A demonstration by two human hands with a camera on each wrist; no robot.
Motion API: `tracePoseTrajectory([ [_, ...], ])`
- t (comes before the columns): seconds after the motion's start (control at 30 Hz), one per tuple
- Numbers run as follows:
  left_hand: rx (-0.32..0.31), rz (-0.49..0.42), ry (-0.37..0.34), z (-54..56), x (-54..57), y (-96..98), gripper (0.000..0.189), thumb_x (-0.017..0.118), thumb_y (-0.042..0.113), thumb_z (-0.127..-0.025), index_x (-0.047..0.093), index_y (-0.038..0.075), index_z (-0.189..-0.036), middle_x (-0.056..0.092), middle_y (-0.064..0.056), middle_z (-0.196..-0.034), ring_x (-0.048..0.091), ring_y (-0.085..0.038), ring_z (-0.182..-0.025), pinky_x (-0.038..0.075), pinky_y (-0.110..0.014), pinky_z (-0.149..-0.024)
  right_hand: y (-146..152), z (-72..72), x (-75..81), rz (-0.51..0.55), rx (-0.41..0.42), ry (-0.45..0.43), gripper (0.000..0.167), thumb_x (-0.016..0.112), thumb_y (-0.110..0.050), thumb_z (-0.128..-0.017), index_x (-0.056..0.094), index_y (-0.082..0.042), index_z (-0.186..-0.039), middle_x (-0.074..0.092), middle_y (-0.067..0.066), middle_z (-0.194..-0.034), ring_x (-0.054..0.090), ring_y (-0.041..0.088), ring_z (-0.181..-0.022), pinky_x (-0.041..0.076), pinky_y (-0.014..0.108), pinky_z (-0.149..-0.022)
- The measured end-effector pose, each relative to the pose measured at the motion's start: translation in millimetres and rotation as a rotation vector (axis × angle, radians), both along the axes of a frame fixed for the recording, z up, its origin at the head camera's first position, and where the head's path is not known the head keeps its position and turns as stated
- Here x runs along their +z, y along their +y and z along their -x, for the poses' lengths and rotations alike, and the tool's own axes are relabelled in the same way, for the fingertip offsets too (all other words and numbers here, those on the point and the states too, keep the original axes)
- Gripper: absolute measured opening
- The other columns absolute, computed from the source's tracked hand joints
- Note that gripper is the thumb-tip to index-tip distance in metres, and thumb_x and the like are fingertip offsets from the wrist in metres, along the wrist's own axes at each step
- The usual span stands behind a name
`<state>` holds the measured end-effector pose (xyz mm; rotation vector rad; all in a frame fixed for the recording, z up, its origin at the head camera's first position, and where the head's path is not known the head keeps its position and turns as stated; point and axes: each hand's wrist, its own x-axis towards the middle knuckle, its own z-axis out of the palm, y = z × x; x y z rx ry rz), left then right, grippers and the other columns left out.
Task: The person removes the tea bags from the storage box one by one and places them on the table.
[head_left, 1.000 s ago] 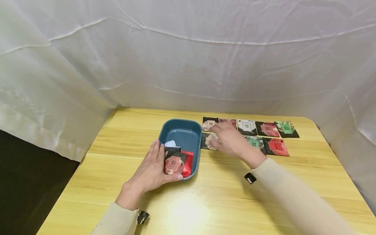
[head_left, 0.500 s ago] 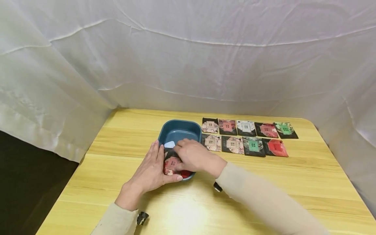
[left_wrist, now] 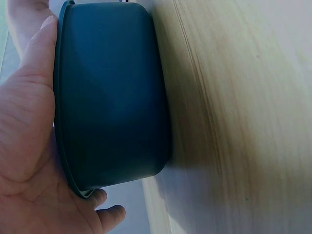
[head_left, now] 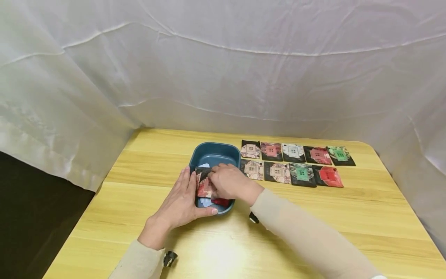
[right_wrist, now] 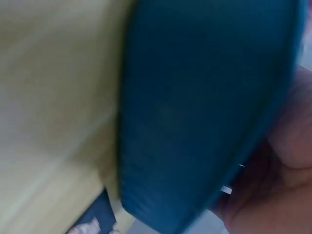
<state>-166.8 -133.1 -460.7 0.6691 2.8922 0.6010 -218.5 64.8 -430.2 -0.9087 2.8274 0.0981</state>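
My left hand (head_left: 177,205) lies against the left side and near corner of a dark blue oblong box (head_left: 216,149), fingers long and straight along its rim, thumb along the near edge. In the left wrist view the hand (left_wrist: 29,131) touches the rim of the box. Inside the box, my right hand (head_left: 231,184) pinches a black and red sachet (head_left: 204,185), its thumb and fingertips partly hidden. Under that sachet show a pale blue-white piece (head_left: 206,202) and a red sachet (head_left: 221,202). In the right wrist view the box wall hides most of the fingers.
Right of the box, flat sachets lie in two rows on the wooden table (head_left: 313,228): a back row with a white and black one (head_left: 293,152), and a front row ending in a red and black one (head_left: 328,176). A pale curtain (head_left: 223,77) hangs behind the table.
My right hand has come from the sachet rows into the box and taken hold of the black and red sachet, shifting it away from the near end. My left hand stays put.
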Motion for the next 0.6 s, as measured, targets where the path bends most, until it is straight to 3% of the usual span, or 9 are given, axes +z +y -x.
tracePoseTrajectory([
  [0.13,0.003,-0.004,-0.014,0.5,0.2,-0.5,0.142,0.064,0.091,-0.077,0.017,-0.011,-0.164,0.001,-0.03,-0.174,0.002,-0.041,-0.164,0.017,-0.053,-0.132,5,8.2,12.7,0.029,-0.049,-0.025,0.05,0.084,-0.047,-0.088,0.073,-0.012,-0.123,0.069,0.008,-0.135,0.062,0.029,-0.125,0.048,0.049,-0.115],
  [0.27,0.002,-0.003,-0.019,0.6,0.6,-0.6,0.141,0.064,0.09,-0.077,0.017,-0.011,-0.164,0.001,-0.03,-0.174,0.002,-0.041,-0.164,0.017,-0.053,-0.132,5,11.7,17.9,0.062,-0.074,-0.043,0.065,0.082,-0.052,-0.089,0.066,-0.008,-0.135,0.064,0.012,-0.143,0.058,0.033,-0.134,0.043,0.048,-0.12],
  [0.4,-0.006,-0.004,-0.018,0.1,0.9,-0.5,0.141,0.063,0.09,-0.078,0.017,-0.011,-0.163,0.0,-0.03,-0.173,0.001,-0.041,-0.164,0.016,-0.053,-0.132,0,11.2,10.9,0.075,-0.065,-0.096,0.09,0.082,-0.058,-0.087,0.053,-0.002,-0.151,0.055,0.016,-0.156,0.049,0.036,-0.145,0.035,0.047,-0.126],
  [0.6,-0.011,-0.003,-0.009,-0.9,2.2,0.0,0.14,0.066,0.088,-0.078,0.016,-0.011,-0.163,-0.001,-0.031,-0.173,0.001,-0.041,-0.164,0.015,-0.052,-0.132,-7,11.5,-1.9,0.065,-0.05,-0.106,0.094,0.085,-0.06,-0.081,0.053,-0.003,-0.149,0.058,0.014,-0.151,0.055,0.033,-0.139,0.042,0.045,-0.121],
])
